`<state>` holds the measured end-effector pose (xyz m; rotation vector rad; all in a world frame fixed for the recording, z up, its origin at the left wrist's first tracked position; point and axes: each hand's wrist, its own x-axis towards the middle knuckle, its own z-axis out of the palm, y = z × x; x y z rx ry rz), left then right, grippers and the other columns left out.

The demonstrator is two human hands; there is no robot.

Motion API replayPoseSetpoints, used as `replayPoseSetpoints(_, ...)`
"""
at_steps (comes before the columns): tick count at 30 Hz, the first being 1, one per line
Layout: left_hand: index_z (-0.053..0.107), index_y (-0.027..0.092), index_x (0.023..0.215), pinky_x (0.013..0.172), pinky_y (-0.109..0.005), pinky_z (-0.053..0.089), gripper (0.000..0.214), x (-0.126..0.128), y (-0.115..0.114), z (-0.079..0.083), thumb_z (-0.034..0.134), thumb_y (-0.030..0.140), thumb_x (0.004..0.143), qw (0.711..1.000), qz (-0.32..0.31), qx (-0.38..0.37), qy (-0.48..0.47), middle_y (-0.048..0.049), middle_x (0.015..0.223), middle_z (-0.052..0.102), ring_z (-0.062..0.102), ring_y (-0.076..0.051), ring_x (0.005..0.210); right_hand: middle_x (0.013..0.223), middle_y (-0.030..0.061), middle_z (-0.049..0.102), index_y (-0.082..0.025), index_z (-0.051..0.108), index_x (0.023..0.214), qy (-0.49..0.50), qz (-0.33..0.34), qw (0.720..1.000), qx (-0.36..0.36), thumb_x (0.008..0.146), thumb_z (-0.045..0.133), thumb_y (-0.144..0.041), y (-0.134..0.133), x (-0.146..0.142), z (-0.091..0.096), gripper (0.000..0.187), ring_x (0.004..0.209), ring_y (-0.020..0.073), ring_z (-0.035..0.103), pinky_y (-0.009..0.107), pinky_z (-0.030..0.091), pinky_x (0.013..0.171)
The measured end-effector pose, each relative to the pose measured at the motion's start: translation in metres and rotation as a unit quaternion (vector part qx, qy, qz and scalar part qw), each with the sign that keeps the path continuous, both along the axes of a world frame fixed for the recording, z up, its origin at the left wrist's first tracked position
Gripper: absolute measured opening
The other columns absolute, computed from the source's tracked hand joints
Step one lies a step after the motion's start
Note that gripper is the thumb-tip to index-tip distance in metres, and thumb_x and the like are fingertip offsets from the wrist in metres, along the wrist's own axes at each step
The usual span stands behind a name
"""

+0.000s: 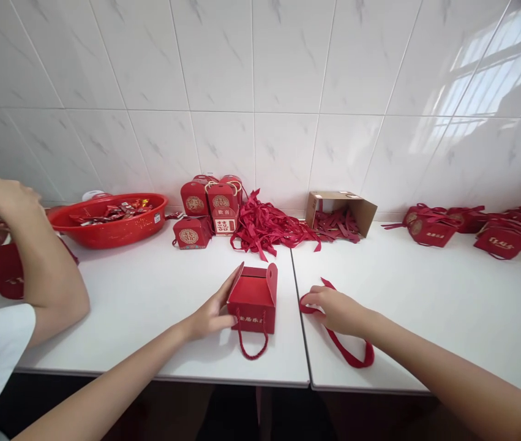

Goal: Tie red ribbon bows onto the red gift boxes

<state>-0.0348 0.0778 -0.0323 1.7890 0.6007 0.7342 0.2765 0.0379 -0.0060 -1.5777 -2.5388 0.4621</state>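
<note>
A small red gift box [254, 300] with open top flaps and a red cord handle stands near the front edge of the white table [150, 294]. My left hand [212, 312] lies against its left side, fingers stretched along the box wall and flap. My right hand [333, 308] rests on the right table section, its fingers curled on a red ribbon [349, 354] that loops back toward my wrist.
A heap of red ribbons [267, 228] and a cardboard box [340, 211] of ribbons lie by the tiled wall. Finished red boxes [214, 205] stand beside a red basket [111, 220] of sweets. Flat red boxes [430, 229] lie at right. Another person's arm [44, 269] works at left.
</note>
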Motion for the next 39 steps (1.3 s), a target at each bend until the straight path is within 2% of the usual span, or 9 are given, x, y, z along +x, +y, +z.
replayPoseSetpoints(7,0.026,0.025,0.144,0.094,-0.048,0.045,0.078,0.006,0.005,-0.017,0.064,0.030,0.076,0.998,-0.006,-0.019,-0.053,-0.0123,0.134,0.051,0.052,-0.034,0.117,0.102,0.0054,0.062,-0.025,0.071,0.100,0.059,0.077,0.995,-0.028,0.076,0.044,0.000,-0.006,0.000,0.000,0.044,0.095,0.0176,0.058,0.029,0.045,0.080)
replayPoseSetpoints(16,0.041,0.025,0.135,0.091,-0.047,0.048,0.064,0.011,-0.004,-0.008,0.064,0.030,0.075,0.999,0.050,-0.004,0.002,-0.0116,0.120,0.061,0.057,-0.031,0.111,0.103,0.0107,0.060,-0.017,0.067,0.101,0.062,-0.029,0.997,-0.029,0.086,0.042,-0.025,0.000,-0.015,0.012,0.031,0.090,0.0219,0.059,0.033,0.042,0.079)
replayPoseSetpoints(20,0.018,0.029,0.146,0.099,-0.047,0.042,0.083,0.011,-0.002,-0.005,0.061,0.033,0.074,0.996,0.078,0.030,-0.024,-0.0109,0.145,0.038,0.041,-0.032,0.129,0.101,0.0157,0.060,-0.011,0.063,0.100,0.038,-0.103,0.994,0.007,0.084,0.051,-0.042,0.012,-0.042,0.005,0.037,0.088,0.0264,0.059,0.034,0.042,0.072)
replayPoseSetpoints(24,0.014,0.034,0.146,0.111,-0.045,0.026,0.081,0.008,-0.003,0.005,0.054,0.038,0.076,0.992,0.103,0.055,-0.040,-0.0006,0.155,0.018,0.015,-0.027,0.142,0.095,0.0173,0.061,-0.011,0.065,0.081,0.058,-0.113,0.992,0.006,0.080,0.053,-0.018,0.023,-0.056,-0.007,0.014,0.087,0.0284,0.060,0.034,0.041,0.069)
replayPoseSetpoints(28,0.015,0.033,0.146,0.114,-0.045,0.021,0.073,0.015,-0.010,0.019,0.050,0.035,0.082,0.988,0.124,0.083,-0.045,-0.0003,0.155,0.014,0.012,-0.025,0.143,0.086,0.0135,0.065,-0.014,0.063,0.070,0.143,-0.122,0.982,-0.007,0.077,0.052,-0.010,0.030,-0.049,-0.010,0.014,0.083,0.0251,0.061,0.033,0.042,0.071)
replayPoseSetpoints(31,0.017,0.033,0.144,0.114,-0.043,0.024,0.064,0.024,-0.012,0.032,0.047,0.032,0.087,0.977,0.172,0.123,-0.017,-0.0025,0.155,0.015,0.016,-0.023,0.142,0.086,0.0100,0.067,-0.016,0.062,0.077,0.239,-0.145,0.960,-0.029,0.079,0.052,-0.014,0.033,-0.040,-0.003,0.010,0.082,0.0208,0.062,0.030,0.044,0.071)
replayPoseSetpoints(35,0.046,0.029,0.128,0.111,-0.042,0.030,0.042,0.033,-0.008,0.051,0.052,0.030,0.086,0.948,0.222,0.225,0.048,-0.0053,0.148,0.030,0.029,-0.023,0.136,0.084,0.0077,0.069,-0.015,0.061,0.088,0.360,-0.152,0.915,-0.095,0.086,0.047,-0.025,0.034,-0.031,0.014,0.016,0.076,0.0153,0.064,0.027,0.050,0.067)
replayPoseSetpoints(37,0.058,0.026,0.112,0.110,-0.044,0.031,0.028,0.036,-0.005,0.059,0.052,0.029,0.085,0.930,0.240,0.267,0.081,-0.0065,0.141,0.039,0.036,-0.025,0.132,0.083,0.0069,0.068,-0.015,0.062,0.091,0.451,-0.159,0.865,-0.151,0.084,0.051,-0.025,0.032,-0.029,0.024,0.016,0.076,0.0137,0.064,0.026,0.051,0.068)
replayPoseSetpoints(39,0.063,0.024,0.101,0.109,-0.046,0.031,0.021,0.039,-0.004,0.065,0.053,0.027,0.084,0.915,0.249,0.300,0.107,-0.0071,0.135,0.046,0.041,-0.026,0.128,0.077,0.0053,0.066,-0.015,0.065,0.085,0.557,-0.174,0.782,-0.220,0.077,0.062,-0.023,0.028,-0.029,0.034,0.012,0.071,0.0127,0.063,0.025,0.050,0.066)
